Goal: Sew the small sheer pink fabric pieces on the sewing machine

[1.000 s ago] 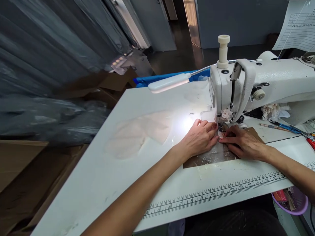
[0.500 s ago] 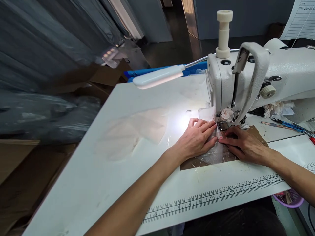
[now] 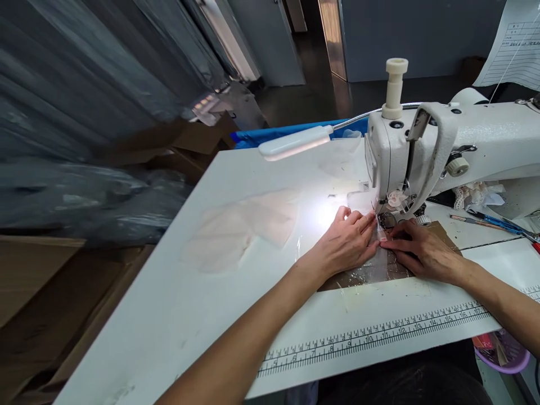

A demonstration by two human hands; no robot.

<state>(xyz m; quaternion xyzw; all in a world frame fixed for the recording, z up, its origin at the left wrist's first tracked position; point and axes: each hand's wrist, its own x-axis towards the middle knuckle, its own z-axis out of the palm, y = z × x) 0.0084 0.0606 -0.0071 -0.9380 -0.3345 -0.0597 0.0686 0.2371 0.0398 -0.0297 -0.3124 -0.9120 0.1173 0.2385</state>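
Centre-right of frame: left hand (image 3: 348,242) & right hand (image 3: 417,250) lie flat, palms down, fingertips nearly meeting, pressing a clear sheer piece (image 3: 373,269) onto a brown panel (image 3: 442,232) just under the needle of a white sewing machine (image 3: 476,135). Lamp (image 3: 295,142) lit above. Pale fabric cutouts (image 3: 240,225) lie left on the white table (image 3: 189,315).

Two hands, left hand (image 3: 348,243) and right hand (image 3: 422,251), one sewing machine (image 3: 472,132), one lamp (image 3: 295,143), one clear sheet (image 3: 373,271), one printed ruler (image 3: 379,335), one basket (image 3: 512,365).

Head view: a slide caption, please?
Left hand and right hand press a transparent sheet flat at a white sewing machine, under its lamp.
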